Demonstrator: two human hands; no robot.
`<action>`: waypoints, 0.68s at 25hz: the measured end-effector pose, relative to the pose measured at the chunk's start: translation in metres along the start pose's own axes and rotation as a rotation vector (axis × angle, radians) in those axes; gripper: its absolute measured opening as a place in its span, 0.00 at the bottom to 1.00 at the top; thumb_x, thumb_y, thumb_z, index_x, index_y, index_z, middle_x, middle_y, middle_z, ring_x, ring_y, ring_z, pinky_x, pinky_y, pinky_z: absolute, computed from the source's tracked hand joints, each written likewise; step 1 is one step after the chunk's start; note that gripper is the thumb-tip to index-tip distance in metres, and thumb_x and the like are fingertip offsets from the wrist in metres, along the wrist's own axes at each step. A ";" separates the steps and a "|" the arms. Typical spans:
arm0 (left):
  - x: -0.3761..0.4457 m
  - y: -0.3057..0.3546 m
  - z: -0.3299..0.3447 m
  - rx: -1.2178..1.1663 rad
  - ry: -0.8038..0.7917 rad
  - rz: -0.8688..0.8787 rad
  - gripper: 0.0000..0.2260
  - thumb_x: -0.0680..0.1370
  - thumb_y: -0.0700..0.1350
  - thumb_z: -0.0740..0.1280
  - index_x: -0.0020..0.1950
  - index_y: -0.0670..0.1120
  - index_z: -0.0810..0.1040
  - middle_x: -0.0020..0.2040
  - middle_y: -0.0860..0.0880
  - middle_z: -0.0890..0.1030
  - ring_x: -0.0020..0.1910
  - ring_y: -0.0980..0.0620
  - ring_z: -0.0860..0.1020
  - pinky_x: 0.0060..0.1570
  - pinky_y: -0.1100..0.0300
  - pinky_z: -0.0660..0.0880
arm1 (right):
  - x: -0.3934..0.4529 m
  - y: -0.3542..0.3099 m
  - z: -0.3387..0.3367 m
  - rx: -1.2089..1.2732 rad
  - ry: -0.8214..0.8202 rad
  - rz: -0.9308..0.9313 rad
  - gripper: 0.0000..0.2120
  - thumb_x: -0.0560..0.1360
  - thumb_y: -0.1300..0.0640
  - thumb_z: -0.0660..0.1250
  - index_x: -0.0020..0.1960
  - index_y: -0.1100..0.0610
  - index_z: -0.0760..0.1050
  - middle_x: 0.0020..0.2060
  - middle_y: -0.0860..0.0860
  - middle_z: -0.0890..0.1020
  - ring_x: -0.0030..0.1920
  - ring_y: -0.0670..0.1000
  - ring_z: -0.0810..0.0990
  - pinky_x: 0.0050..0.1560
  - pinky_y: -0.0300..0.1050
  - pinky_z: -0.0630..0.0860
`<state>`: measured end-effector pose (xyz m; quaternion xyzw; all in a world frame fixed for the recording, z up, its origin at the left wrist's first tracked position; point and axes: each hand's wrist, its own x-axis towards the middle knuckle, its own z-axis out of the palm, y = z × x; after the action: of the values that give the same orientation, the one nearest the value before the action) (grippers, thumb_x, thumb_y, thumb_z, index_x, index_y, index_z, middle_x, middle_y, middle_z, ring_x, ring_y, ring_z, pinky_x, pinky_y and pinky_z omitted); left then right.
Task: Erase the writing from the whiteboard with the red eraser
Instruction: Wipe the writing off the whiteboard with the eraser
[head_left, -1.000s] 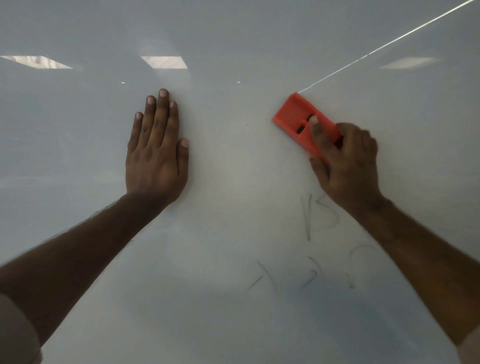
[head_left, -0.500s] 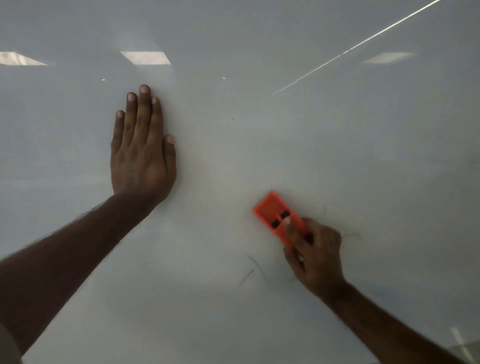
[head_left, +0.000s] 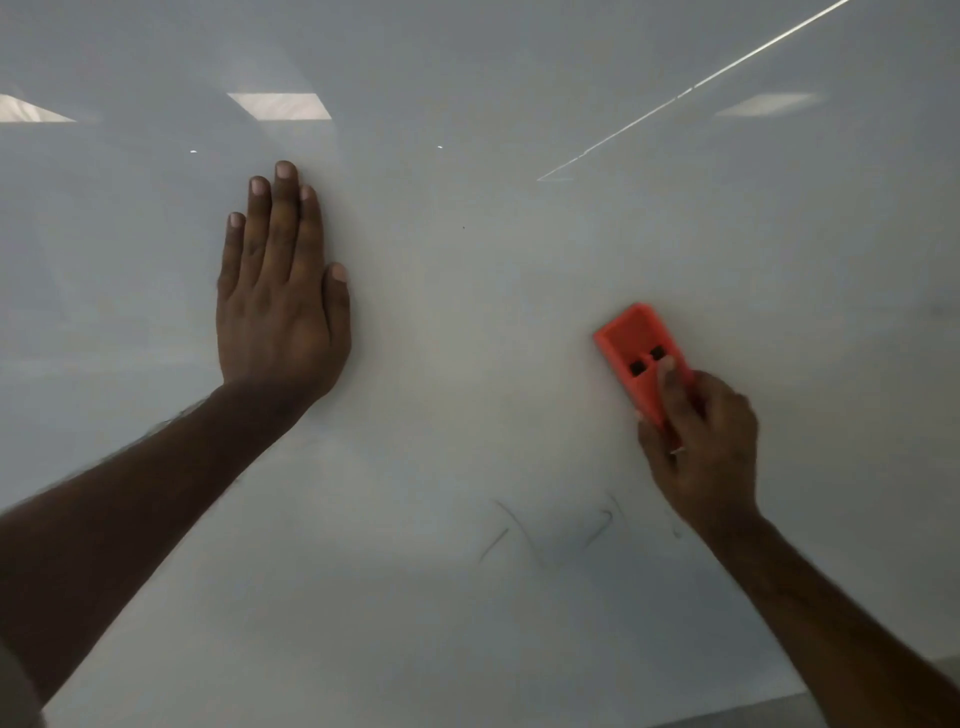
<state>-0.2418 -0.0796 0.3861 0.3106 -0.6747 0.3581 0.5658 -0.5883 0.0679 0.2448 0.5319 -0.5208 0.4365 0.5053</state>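
A glossy whiteboard (head_left: 467, 322) fills nearly the whole view. My right hand (head_left: 701, 447) grips the red eraser (head_left: 636, 353) by its lower end and presses it flat on the board, right of centre. The eraser is a red block with two dark square holes. Faint grey strokes of writing (head_left: 550, 530) lie on the board below the eraser and left of my right wrist. My left hand (head_left: 280, 306) rests flat on the board at the left, palm down, fingers together and pointing up, holding nothing.
The board's lower edge (head_left: 727, 714) shows at the bottom right, with grey floor beyond it. Ceiling lights (head_left: 278, 106) and a thin bright line (head_left: 691, 88) reflect in the upper part of the board.
My right hand swept the eraser down over the upper writing, wiping it away, then came back up and to the right. My left hand stayed flat in place.
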 end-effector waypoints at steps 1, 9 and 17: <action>0.000 0.000 0.000 -0.004 -0.004 -0.004 0.25 0.85 0.46 0.51 0.82 0.40 0.54 0.82 0.40 0.54 0.82 0.43 0.51 0.81 0.50 0.47 | 0.003 0.008 -0.003 -0.007 0.039 0.068 0.30 0.77 0.54 0.68 0.76 0.59 0.63 0.50 0.66 0.76 0.46 0.64 0.75 0.46 0.56 0.72; -0.019 0.005 0.000 -0.009 -0.031 -0.033 0.26 0.85 0.46 0.52 0.82 0.40 0.53 0.82 0.41 0.54 0.82 0.42 0.51 0.81 0.48 0.48 | -0.086 0.006 0.011 -0.019 0.255 0.703 0.32 0.80 0.52 0.66 0.79 0.62 0.60 0.45 0.64 0.71 0.44 0.63 0.73 0.44 0.56 0.72; -0.035 0.013 0.003 0.014 -0.035 -0.043 0.26 0.85 0.46 0.52 0.81 0.38 0.53 0.82 0.39 0.54 0.82 0.41 0.51 0.81 0.48 0.48 | -0.122 -0.096 0.028 0.126 0.084 0.700 0.32 0.79 0.49 0.62 0.77 0.63 0.61 0.43 0.60 0.71 0.41 0.61 0.70 0.40 0.53 0.69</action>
<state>-0.2483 -0.0747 0.3492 0.3352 -0.6751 0.3451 0.5592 -0.5034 0.0493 0.1127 0.3330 -0.6224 0.6358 0.3123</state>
